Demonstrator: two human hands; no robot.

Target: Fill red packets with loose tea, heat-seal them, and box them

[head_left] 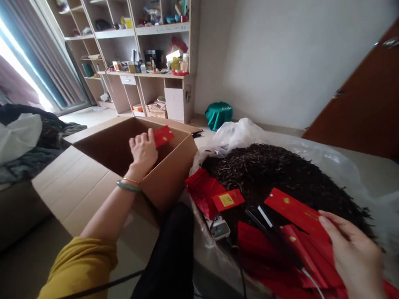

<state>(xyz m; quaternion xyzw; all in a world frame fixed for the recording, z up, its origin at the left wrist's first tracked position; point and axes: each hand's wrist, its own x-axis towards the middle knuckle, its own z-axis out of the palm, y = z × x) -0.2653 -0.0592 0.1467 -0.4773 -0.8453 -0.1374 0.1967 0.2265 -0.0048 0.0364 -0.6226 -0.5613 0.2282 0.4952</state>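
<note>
My left hand is over the open cardboard box, fingers closed round a small red packet with a gold mark. On the right, my right hand pinches the end of a longer red envelope, thumb on top. Under that envelope are more red envelopes and a dark long-handled tool with a pale cable. Beside them, a red packet with a yellow label lies near dark, shredded, leaf-like pieces in a clear plastic bag.
A small white device with a cord sits at the bag's near edge. Red cloth lies beside it. Shelves stand at the back, a green bundle by the wall, piled cloth at left, a brown door at right.
</note>
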